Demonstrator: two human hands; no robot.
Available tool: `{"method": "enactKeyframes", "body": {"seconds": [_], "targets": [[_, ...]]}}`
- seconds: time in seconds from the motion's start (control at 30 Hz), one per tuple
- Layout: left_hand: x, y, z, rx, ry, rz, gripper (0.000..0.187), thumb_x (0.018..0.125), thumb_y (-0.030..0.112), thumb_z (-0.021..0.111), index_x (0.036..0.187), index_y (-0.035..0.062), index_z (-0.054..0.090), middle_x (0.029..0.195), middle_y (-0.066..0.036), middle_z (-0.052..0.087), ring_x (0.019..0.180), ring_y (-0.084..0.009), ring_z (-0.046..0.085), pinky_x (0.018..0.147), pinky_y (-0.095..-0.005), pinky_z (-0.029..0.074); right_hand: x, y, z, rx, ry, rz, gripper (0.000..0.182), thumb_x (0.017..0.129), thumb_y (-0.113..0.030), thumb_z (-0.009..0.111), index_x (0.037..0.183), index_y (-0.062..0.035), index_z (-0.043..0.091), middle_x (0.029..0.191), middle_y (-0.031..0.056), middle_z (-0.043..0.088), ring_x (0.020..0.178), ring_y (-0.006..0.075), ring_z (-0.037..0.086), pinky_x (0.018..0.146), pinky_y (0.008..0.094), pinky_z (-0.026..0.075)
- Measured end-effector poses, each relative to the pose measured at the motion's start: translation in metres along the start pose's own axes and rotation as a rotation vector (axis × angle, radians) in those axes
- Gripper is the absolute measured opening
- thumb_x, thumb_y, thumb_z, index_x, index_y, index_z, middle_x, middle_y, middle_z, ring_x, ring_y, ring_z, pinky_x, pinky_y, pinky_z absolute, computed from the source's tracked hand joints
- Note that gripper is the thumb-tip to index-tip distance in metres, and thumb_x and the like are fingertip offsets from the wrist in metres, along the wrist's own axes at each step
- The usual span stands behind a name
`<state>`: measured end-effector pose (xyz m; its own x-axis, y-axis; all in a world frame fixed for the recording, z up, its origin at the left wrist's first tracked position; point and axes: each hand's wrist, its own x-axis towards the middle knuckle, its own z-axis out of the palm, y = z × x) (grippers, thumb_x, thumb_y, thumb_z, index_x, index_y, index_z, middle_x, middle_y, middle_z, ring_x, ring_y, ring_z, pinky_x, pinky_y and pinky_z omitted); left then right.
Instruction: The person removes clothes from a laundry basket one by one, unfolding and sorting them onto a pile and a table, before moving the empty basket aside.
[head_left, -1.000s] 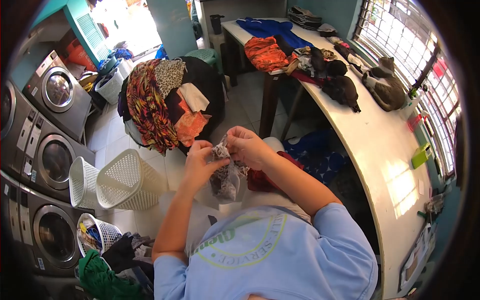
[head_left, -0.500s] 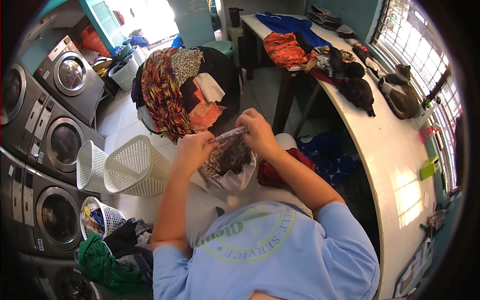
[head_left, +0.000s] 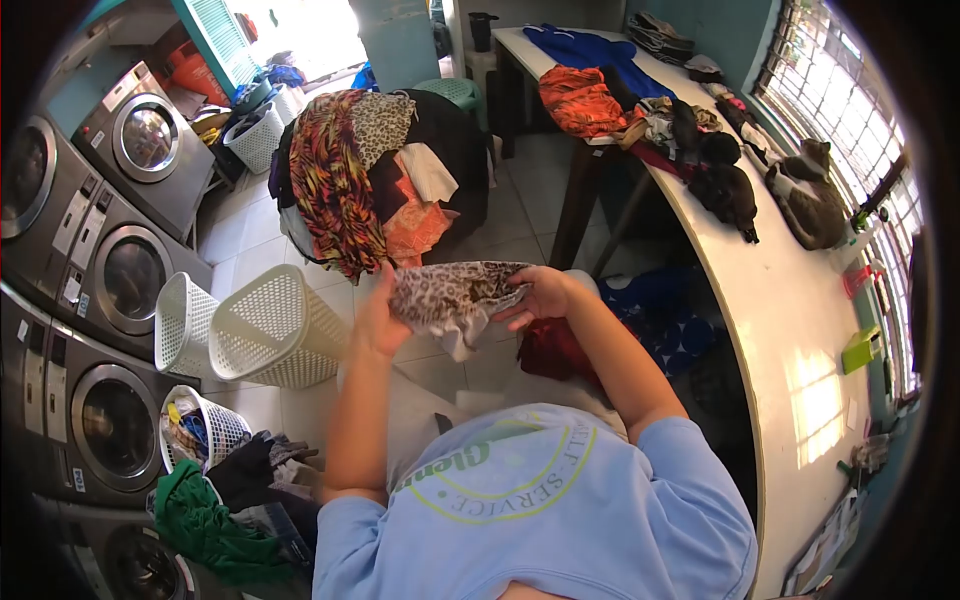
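A leopard-print cloth point(head_left: 450, 292) with a pale lower part is stretched between my two hands, above the floor in front of my lap. My left hand point(head_left: 380, 318) grips its left end. At the right end, my right hand point(head_left: 543, 297) holds the cloth near the thumb, its other fingers partly spread. Just beyond the cloth rises a large heap of clothes with a flame-patterned garment point(head_left: 335, 180), an orange piece point(head_left: 415, 222) and a white cloth point(head_left: 428, 173). Dark red fabric point(head_left: 553, 348) lies beneath my right forearm.
White baskets point(head_left: 275, 330) stand at the left before stacked washing machines point(head_left: 118, 415). A green garment point(head_left: 215, 525) lies at the lower left. The long white table point(head_left: 780, 340) on the right bears clothes, a black cat point(head_left: 725, 195) and a grey-white cat point(head_left: 808, 205).
The cloth has gone from hanging open like a bag to a flatter, folded band held wider. My hands have moved apart and lower, and the right fingers have loosened. The view has shifted slightly.
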<state>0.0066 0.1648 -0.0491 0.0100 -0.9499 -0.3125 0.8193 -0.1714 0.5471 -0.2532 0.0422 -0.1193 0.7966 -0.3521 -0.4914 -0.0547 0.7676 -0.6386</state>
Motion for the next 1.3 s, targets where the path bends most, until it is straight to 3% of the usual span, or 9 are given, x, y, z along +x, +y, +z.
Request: {"method": "enactKeyframes", "body": {"seconds": [0.17,0.37,0.4,0.47,0.6,0.77,1.07,1.23,1.3], "targets": [[0.002,-0.053,-0.053,1.377,0.212,-0.169,0.044,0.082,0.005,0.067,0.123,0.0034,0.051,0.098,-0.009,0.064,0.082,-0.0165,0.063,0.076,-0.0309,0.052,-0.021,-0.019,0.052,0.337,-0.36,-0.203,0.043,0.097,-0.038,0.04,0.117,-0.005,0.059,0.118,0.0136,0.062,0.109,0.0292,0.059,0.099,0.0456,0.04],[0.019,-0.131,-0.121,0.984,0.013,0.109,0.031,0.083,0.017,0.064,0.112,0.0063,0.058,0.091,-0.008,0.067,0.088,-0.0176,0.063,0.075,-0.0371,0.052,-0.017,0.014,0.127,0.838,-0.684,-0.071,0.041,0.094,-0.03,0.051,0.123,-0.0001,0.054,0.121,0.0176,0.06,0.11,0.0318,0.059,0.096,0.0471,0.046],[0.016,-0.123,-0.109,0.689,-0.042,-0.176,0.036,0.086,0.022,0.061,0.118,0.0066,0.057,0.101,-0.01,0.065,0.095,-0.0207,0.062,0.082,-0.0404,0.05,-0.018,0.011,0.125,0.832,-0.688,-0.067,0.041,0.094,-0.03,0.051,0.123,-0.0001,0.054,0.121,0.0176,0.06,0.11,0.0318,0.059,0.096,0.0471,0.046],[0.006,-0.102,-0.091,0.378,-0.099,-0.447,0.04,0.088,0.027,0.059,0.123,0.0069,0.055,0.111,-0.011,0.064,0.101,-0.0238,0.061,0.088,-0.0436,0.049,-0.028,0.002,0.109,0.33,-0.437,-0.401,0.035,0.091,-0.013,0.054,0.123,0.0016,0.053,0.119,0.0199,0.06,0.109,0.0318,0.06,0.098,0.046,0.045],[-0.033,-0.039,-0.028,-0.036,-0.304,-0.07,0.053,0.091,0.038,0.053,0.13,0.0036,0.047,0.129,-0.014,0.053,0.117,-0.0299,0.053,0.1,-0.0464,0.041,-0.012,0.004,0.047,0.033,-0.068,-0.232,0.03,0.087,-0.004,0.054,0.117,0.0035,0.058,0.112,0.0184,0.063,0.1,0.0293,0.064,0.087,0.0435,0.053],[-0.032,-0.048,-0.001,-0.515,-0.638,-0.067,0.065,0.092,0.051,0.045,0.132,0.0004,0.045,0.131,-0.019,0.051,0.121,-0.0355,0.049,0.104,-0.0503,0.037,0.006,0.06,0.103,0.13,-0.253,0.056,0.039,0.096,-0.032,0.046,0.123,-0.0054,0.057,0.122,0.0113,0.06,0.108,0.022,0.059,0.094,0.0405,0.047],[-0.031,-0.032,-0.05,-0.092,-0.377,0.001,0.059,0.096,0.045,0.041,0.133,-0.0005,0.043,0.135,-0.019,0.048,0.12,-0.0353,0.05,0.102,-0.0508,0.039,-0.033,0.004,0.115,0.62,-0.445,-0.308,0.044,0.094,-0.028,0.038,0.124,0.001,0.053,0.128,0.0195,0.055,0.113,0.0306,0.057,0.099,0.0471,0.043],[-0.034,-0.064,-0.053,0.218,-0.166,-0.105,0.055,0.095,0.041,0.044,0.134,0.0017,0.044,0.136,-0.016,0.047,0.119,-0.0313,0.051,0.1,-0.047,0.042,-0.015,0.0,0.107,0.545,-0.716,0.125,0.034,0.091,-0.02,0.051,0.113,0.0033,0.061,0.11,0.0149,0.065,0.099,0.0246,0.064,0.092,0.0408,0.049],[-0.044,-0.025,-0.034,0.68,-0.365,-0.326,0.054,0.093,0.039,0.047,0.133,0.0025,0.045,0.133,-0.016,0.05,0.116,-0.0304,0.053,0.098,-0.045,0.044,-0.028,0.0,0.102,0.063,-0.103,-0.011,0.027,0.087,-0.013,0.057,0.106,0.0048,0.064,0.1,0.014,0.069,0.09,0.0216,0.067,0.087,0.04,0.052]]}}
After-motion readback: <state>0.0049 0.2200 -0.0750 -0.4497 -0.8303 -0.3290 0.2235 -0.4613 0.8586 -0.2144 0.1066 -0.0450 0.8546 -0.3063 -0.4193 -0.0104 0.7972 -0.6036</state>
